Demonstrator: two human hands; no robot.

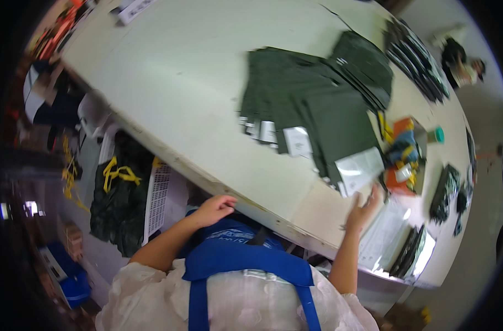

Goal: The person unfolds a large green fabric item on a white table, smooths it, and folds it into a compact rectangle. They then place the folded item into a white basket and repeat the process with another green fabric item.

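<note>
My left hand (214,211) hangs at the table's front edge, fingers curled in, with nothing seen in them. Over the table at the right is my right hand (363,211), slightly blurred, its fingers apart and nothing plainly held. Just beyond its fingertips lies a white tag or sheet (361,170) on the nearest of several dark green folded garments (340,121). These overlap in a fanned row, with more white tags (297,141) along their near ends. Flat clear plastic bags (383,234) lie beside my right wrist.
An orange box (404,187) with blue and yellow items stands right of the garments, near a green-capped container (436,135). Dark packed bundles (417,58) lie along the far right. Left below the table (168,77), a white crate (156,201) adjoins dark cloth. Other people are around.
</note>
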